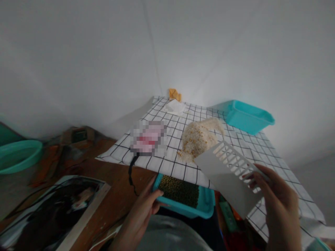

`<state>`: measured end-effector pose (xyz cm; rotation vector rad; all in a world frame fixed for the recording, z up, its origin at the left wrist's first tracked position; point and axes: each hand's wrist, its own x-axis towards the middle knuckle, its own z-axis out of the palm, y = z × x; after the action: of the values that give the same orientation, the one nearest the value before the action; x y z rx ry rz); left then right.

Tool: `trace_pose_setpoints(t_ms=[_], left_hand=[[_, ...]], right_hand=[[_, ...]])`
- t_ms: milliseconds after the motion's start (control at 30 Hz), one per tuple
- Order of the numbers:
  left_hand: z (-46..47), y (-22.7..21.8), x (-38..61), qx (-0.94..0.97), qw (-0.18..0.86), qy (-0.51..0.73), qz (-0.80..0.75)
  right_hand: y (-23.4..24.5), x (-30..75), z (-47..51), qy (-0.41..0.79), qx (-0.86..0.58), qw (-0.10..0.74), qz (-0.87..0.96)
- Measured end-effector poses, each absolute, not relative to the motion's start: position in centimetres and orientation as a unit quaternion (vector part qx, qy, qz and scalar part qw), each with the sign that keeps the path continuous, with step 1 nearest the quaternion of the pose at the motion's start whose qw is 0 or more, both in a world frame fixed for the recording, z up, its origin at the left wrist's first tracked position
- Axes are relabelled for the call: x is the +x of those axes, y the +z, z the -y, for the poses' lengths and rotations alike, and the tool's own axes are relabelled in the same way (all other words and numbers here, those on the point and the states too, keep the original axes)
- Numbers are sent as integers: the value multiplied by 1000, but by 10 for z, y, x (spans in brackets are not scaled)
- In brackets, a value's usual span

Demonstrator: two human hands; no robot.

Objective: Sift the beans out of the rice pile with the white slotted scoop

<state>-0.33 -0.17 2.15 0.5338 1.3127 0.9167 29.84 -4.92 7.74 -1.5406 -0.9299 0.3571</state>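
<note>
My left hand (146, 202) is closed on the left end of a turquoise plastic tub (207, 205), with the thumb over its rim. Inside the tub lie yellowish beans or grains (171, 184) on the left and dark green ones (187, 196) on the right. In my right hand (277, 195) is a flat white plastic board (227, 174) with a row of slots, gripped at its slotted edge. The board is tilted, its far corner close to a pile of pale grains mixed with yellow kernels (199, 137). Whether that corner touches the pile I cannot tell.
A white black-checked cloth (174, 153) covers the table. On it stand another turquoise tub (248, 116), a crumpled white sheet (175, 107), an orange-yellow item (175, 94) and a blurred-out pink object (149, 137) with a black strap. A green basin (21, 157) stands at left.
</note>
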Motion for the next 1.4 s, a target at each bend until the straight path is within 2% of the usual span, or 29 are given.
trace_pose_setpoints(t_ms=[733, 1000, 1400], left_hand=[[1, 22, -5, 248, 659, 416, -575], [0, 19, -6, 249, 672, 420, -557], [2, 17, -6, 250, 669, 427, -554]], right_hand=[[87, 294, 51, 176, -662, 590, 427], [87, 295, 51, 167, -655, 614, 408], [88, 294, 54, 169, -677, 571, 433]])
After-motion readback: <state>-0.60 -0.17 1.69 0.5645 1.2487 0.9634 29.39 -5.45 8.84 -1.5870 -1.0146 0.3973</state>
